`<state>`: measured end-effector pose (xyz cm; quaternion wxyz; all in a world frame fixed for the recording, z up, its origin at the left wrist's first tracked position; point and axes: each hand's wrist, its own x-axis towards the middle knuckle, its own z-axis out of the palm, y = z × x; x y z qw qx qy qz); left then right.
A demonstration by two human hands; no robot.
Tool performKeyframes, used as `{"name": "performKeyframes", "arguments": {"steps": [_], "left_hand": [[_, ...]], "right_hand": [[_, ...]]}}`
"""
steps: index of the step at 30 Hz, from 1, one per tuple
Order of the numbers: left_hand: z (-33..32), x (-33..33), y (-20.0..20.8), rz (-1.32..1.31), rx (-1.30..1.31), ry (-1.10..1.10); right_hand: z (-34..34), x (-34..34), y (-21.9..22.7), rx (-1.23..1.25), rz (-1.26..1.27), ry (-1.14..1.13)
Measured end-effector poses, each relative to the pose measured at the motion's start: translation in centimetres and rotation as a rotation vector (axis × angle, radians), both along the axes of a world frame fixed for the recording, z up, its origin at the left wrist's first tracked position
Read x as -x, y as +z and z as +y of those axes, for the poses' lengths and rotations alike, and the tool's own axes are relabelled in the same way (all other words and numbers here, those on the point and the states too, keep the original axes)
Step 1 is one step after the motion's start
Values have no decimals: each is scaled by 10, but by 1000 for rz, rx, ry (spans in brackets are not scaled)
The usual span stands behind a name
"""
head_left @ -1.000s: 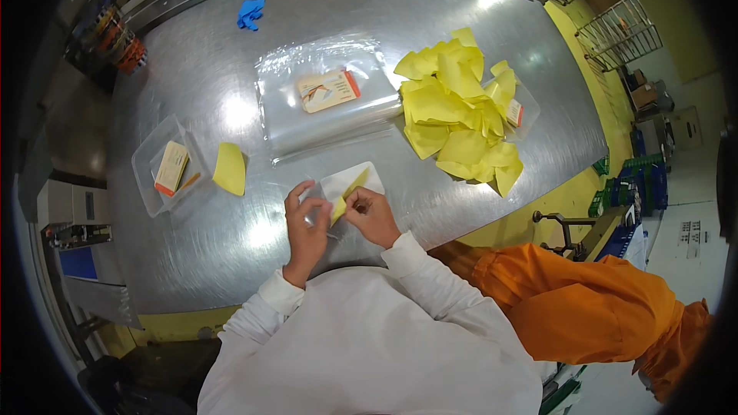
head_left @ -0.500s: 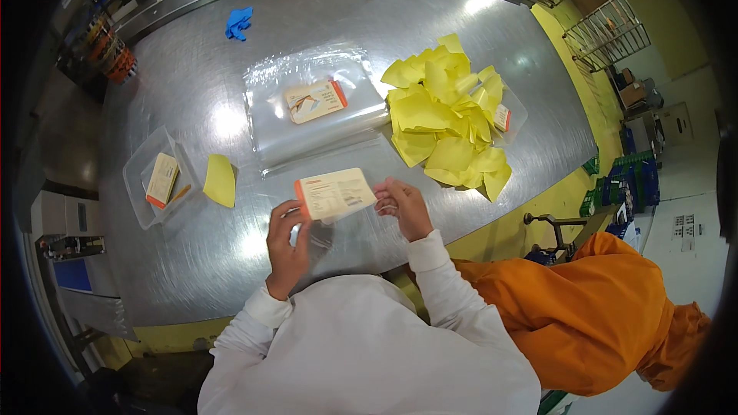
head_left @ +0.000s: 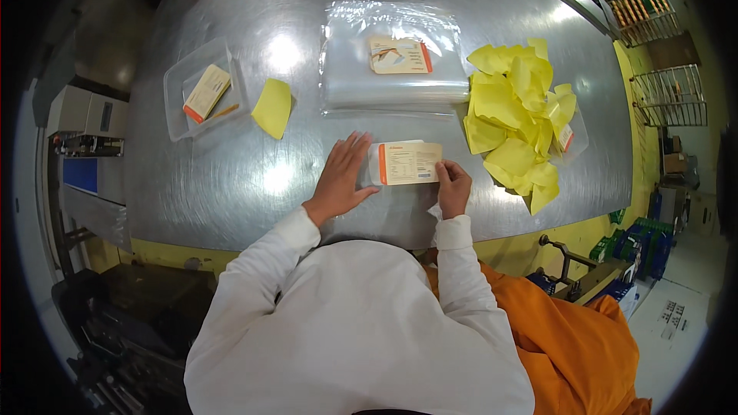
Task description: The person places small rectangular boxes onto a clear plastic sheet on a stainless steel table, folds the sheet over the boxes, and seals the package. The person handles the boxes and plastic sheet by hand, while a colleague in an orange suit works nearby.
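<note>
A cream printed label card with an orange band at its left end lies low over the steel table, in front of me. My right hand pinches its right end between thumb and fingers. Beside the orange end, my left hand is open, fingers stretched out and close to the tabletop. A pale, partly see-through piece shows from under the card's left end; what it is I cannot tell. Just beyond is a stack of clear plastic bags, with a similar card resting on it.
Crumpled yellow sheets are heaped on the right, partly over a clear tub. On the left, another clear tub holds several cards; a yellow sheet lies beside it. A person in orange is close at my right.
The card has come down toward the table and levelled out. My left hand has let go of its orange end and spread open; my right hand now grips the right end. The view has shifted.
</note>
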<state>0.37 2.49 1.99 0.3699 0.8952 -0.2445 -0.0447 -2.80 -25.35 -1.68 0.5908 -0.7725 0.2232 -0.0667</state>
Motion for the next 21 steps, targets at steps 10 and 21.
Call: {"name": "performKeyframes", "arguments": {"steps": [10, 21], "left_hand": [[-3, -2, -15, 76, -87, -11], [-9, 3, -23, -97, -242, -10]], "right_hand": [[20, -9, -10, 186, 37, 32], [25, -11, -10, 305, 45, 28]]}}
